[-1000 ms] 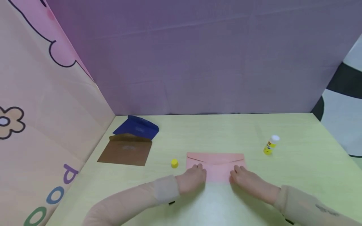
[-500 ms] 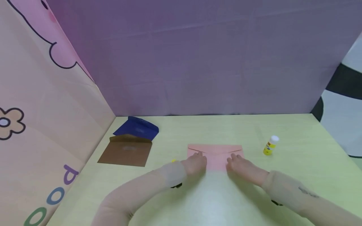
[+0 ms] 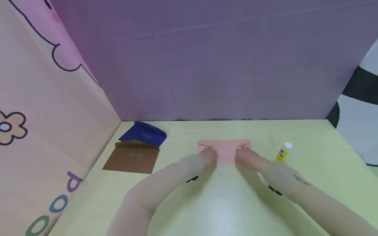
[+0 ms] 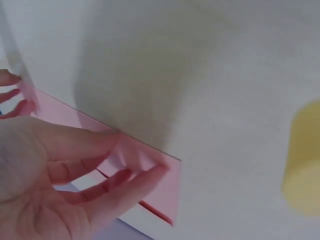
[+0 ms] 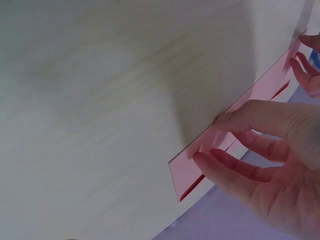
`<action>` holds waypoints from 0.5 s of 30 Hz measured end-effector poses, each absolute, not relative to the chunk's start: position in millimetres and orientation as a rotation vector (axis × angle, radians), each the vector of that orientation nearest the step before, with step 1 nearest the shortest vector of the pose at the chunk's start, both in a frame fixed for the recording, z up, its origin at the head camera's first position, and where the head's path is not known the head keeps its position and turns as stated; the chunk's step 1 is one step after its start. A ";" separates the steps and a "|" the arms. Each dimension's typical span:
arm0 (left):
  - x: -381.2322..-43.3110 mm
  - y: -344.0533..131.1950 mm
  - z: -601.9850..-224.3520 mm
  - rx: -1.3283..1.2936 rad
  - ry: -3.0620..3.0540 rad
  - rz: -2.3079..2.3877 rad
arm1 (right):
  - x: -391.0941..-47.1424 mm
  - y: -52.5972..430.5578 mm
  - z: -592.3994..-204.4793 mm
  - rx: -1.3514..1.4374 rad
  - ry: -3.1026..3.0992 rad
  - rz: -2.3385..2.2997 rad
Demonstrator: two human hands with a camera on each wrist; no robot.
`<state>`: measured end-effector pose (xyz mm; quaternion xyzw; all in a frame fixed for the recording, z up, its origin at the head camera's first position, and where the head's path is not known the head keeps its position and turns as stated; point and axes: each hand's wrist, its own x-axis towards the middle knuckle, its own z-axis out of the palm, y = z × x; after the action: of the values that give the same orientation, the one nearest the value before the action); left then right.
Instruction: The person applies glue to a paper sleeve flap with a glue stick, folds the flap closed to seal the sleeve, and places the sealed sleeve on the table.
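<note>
A pink envelope (image 3: 226, 152) lies flat on the table, its flap side up along the far edge. My left hand (image 3: 209, 155) touches its left part; in the left wrist view the thumb (image 4: 85, 142) meets the near edge and the fingertips rest spread on the paper. On the right part, my right hand (image 3: 249, 158) lies likewise, with its thumb (image 5: 245, 116) at the near edge and fingertips on the face. A yellow cap (image 4: 302, 160) stands near the left hand in the left wrist view; the left forearm hides it from the head view.
At the left of the table (image 3: 224, 206) a brown envelope (image 3: 131, 160) partly overlaps a blue envelope (image 3: 143, 132). A yellow glue stick (image 3: 283, 152) with a white top stands beyond the right forearm. A purple sheet (image 3: 206, 65) rises behind the table's far edge.
Both hands have slid the pink envelope forward, away from the body. The left forearm now covers the yellow cap. The glue stick and the other envelopes have stayed put.
</note>
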<state>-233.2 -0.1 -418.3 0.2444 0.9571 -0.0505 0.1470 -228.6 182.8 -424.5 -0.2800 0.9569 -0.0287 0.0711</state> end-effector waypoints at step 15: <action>-280.6 -3.1 -419.9 0.521 2.761 0.027 | -296.3 187.9 -461.4 -0.914 3.003 -0.194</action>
<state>-280.6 -3.1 -419.9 0.1830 0.9691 0.0094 0.1649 -296.3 187.9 -461.4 -0.2905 0.9549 -0.0617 -0.0017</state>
